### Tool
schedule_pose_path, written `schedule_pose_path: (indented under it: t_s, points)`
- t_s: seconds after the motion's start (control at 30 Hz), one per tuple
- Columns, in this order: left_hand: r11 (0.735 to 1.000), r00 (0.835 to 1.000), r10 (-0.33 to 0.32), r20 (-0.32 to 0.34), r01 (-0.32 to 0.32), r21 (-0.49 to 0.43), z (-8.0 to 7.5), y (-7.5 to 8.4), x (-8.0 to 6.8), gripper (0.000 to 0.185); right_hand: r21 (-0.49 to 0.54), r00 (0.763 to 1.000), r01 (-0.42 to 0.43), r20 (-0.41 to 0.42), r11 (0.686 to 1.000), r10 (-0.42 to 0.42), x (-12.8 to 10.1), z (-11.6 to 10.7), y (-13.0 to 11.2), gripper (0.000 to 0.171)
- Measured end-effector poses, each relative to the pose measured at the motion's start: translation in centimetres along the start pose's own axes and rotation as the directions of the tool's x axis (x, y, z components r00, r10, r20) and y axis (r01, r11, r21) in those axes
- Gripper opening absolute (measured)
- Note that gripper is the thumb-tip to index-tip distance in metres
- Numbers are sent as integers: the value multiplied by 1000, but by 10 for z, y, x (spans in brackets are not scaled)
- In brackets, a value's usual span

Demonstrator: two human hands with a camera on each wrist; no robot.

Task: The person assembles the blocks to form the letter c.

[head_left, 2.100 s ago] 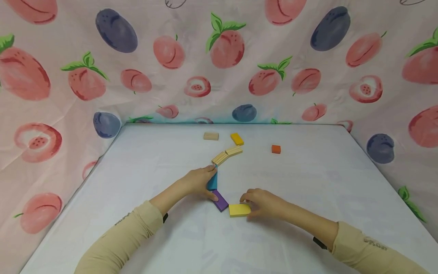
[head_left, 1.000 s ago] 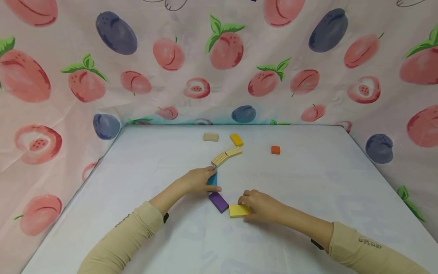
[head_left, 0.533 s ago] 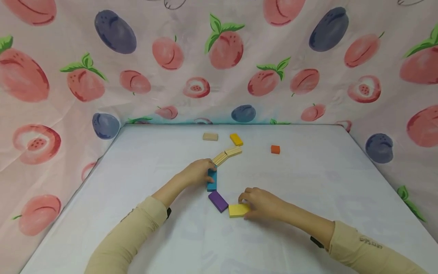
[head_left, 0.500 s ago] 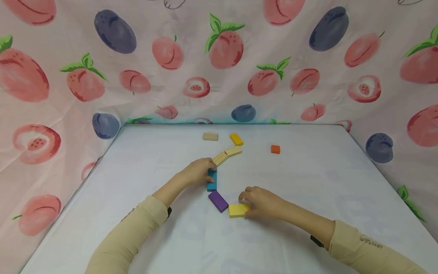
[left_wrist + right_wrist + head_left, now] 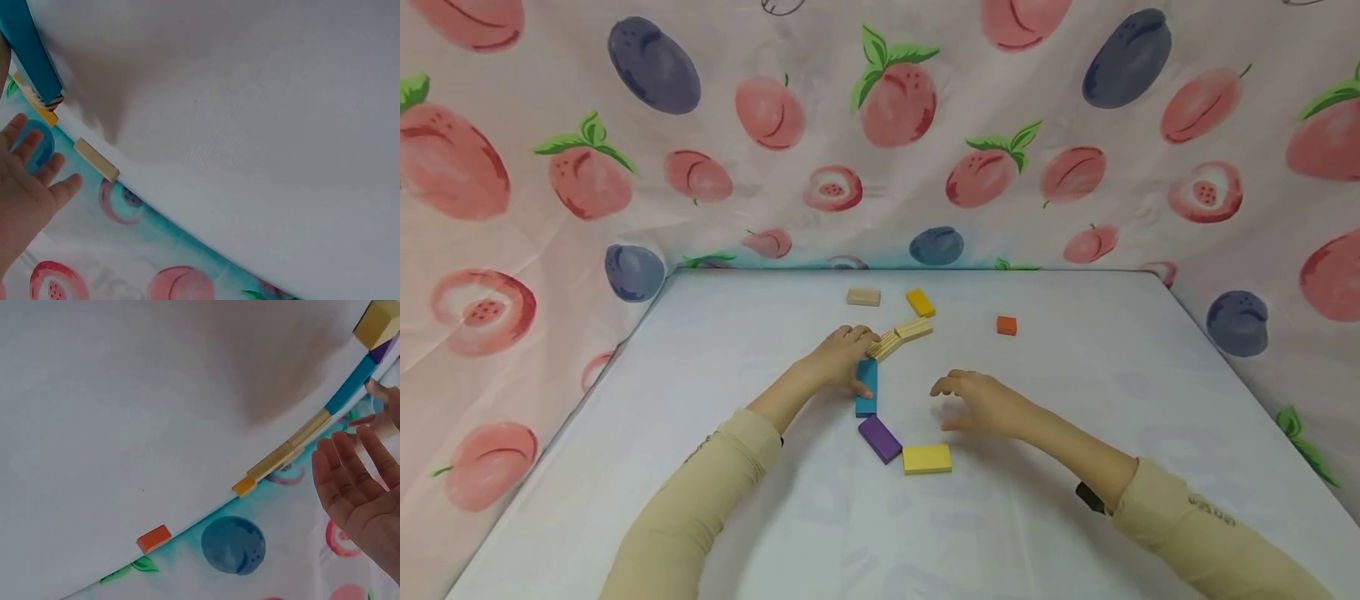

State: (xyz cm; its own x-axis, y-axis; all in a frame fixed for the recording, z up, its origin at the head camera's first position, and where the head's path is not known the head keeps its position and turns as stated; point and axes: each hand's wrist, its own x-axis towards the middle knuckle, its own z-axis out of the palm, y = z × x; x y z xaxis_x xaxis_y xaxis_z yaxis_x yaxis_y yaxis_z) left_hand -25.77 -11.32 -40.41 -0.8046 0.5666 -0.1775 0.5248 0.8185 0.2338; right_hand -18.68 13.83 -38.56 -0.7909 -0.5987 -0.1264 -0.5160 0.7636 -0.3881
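Blocks lie end to end in a curve on the white table: a yellow block (image 5: pixel 927 459), a purple block (image 5: pixel 880 440), a blue block (image 5: pixel 867 373) and two ribbed wooden blocks (image 5: pixel 914 329). My left hand (image 5: pixel 837 360) is over the left side of the curve. Its thumb overlaps the blue block, and its fingertips reach across the nearer ribbed block; in the left wrist view the fingers look spread. My right hand (image 5: pixel 992 404) is beyond and right of the yellow block, fingers loosely bent and holding nothing. The right wrist view shows its palm (image 5: pixel 369 500).
Near the back edge lie a plain wooden block (image 5: pixel 863 297) and an amber block (image 5: pixel 921 302), close to the curve's far end. An orange-red block (image 5: pixel 1007 326) sits farther right. A fruit-patterned cloth (image 5: pixel 831 117) rises behind the table.
My right hand has let go of the yellow block and moved up and away. My left hand has shifted from the purple and blue blocks toward the nearer ribbed block.
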Motion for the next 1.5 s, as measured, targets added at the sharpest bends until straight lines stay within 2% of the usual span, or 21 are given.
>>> schedule_pose_path:
  t_s: [0.23, 0.3, 0.47, 0.6, 0.8, 0.97, 1.33, 1.5]
  points:
    - [999, 990, 29, 137, -24, -34, -5, -6, 8, 102, 19, 998, 29, -58, 999, -28, 23, -7, 13, 38]
    - [999, 986, 28, 162, -24, -28, -6, -6, 10, 102, 16, 996, 42, -77, 999, -41, 31, -8, 17, 38]
    - [999, 979, 31, 203, -25, -31, -8, -2, 12, 100, 18, 994, 15, -107, 1000, -13, 53, -12, 22, 37]
    - [999, 976, 41, 216, -36, -26, -7, 0, 13, 99, 1, 990, 11, -141, 1000, -11, 71, -16, 23, 37]
    - [1000, 970, 1, 241, 1, -7, -7, 0, 14, 97, -55, 981, 32, -191, 998, -42, 101, -23, 20, 37]
    - [1000, 964, -7, 265, 10, -10, -8, 0, 12, 95, -91, 976, 41, -211, 995, -60, 126, -22, 19, 37]
    - [999, 960, -15, 278, 25, -32, -10, 1, 12, 93, -17, 957, 34, -288, 999, -37, 175, -23, 27, 37]
    - [998, 961, -7, 276, 25, -61, -5, 0, 10, 93, -44, 960, 12, -279, 999, -24, 196, -20, 30, 38]
